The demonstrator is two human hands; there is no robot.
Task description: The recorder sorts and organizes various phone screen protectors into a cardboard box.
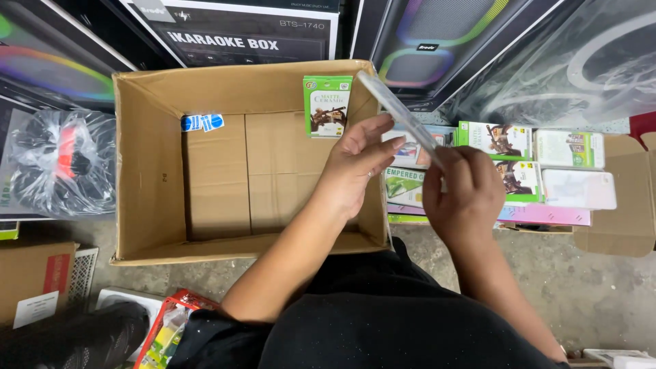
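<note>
We held a thin clear packet (400, 116) between both hands above the right edge of the big cardboard box (147, 171). Our right hand (461, 195) pinched the packet's near end, fingers pressed together around it, while our left hand (355, 164) lay open beside it, fingertips (389, 145) touching its long side. The packet tilted away from us, its far end near the box's back corner.

To handle such a slim, slippery packet well, we judged it best to keep the pinch firm at one end and let the open hand steady the long edge, so it would not bend or slip.

The cardboard box was nearly bare. A green and white packet (327, 106) stood upright against the back wall, and a small blue and white item (203, 123) lay at the back left. To the right, a low open carton (618, 225) on the floor held flat packets in rows, green-edged ones (495, 140) and pale ones (577, 188), with a pink one (547, 215) at the near edge.
</note>
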